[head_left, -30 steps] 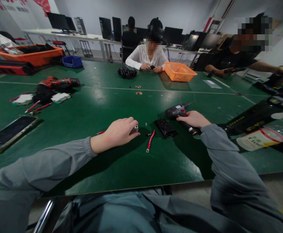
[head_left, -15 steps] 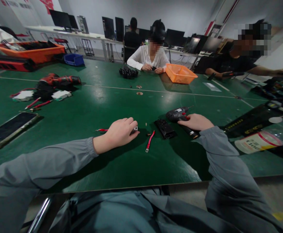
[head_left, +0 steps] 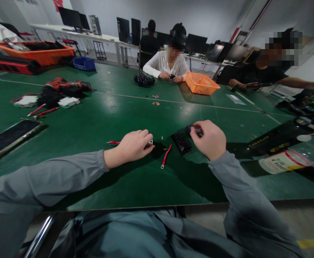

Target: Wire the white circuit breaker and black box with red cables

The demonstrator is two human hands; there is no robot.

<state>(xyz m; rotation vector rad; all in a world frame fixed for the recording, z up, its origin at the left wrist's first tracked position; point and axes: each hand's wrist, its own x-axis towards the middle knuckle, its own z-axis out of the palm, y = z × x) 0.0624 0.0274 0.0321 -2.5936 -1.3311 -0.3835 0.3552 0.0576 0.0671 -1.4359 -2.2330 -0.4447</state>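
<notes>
My left hand (head_left: 132,145) rests on the green table with its fingers closed around a small block with a metal tab (head_left: 150,142), mostly hidden under them. A red cable (head_left: 114,142) pokes out on the hand's left side. My right hand (head_left: 211,139) is wrapped round a black cordless screwdriver (head_left: 189,129); only its body end shows past the fingers. Between the hands lie a short red cable (head_left: 166,156) with metal lugs, a tiny screw (head_left: 165,149) and a black plastic housing (head_left: 182,144), the housing close to my right hand.
Leftward lie a phone (head_left: 12,138) and a red drill (head_left: 65,86) beside white blocks with red cables. A plastic bottle (head_left: 283,161) and black box (head_left: 277,136) lie at right. Across the table, a person in white sits by an orange basket (head_left: 202,84); another person is at far right.
My right hand has closed round the screwdriver and lifted and turned it, moving slightly left. The left hand stays in place.
</notes>
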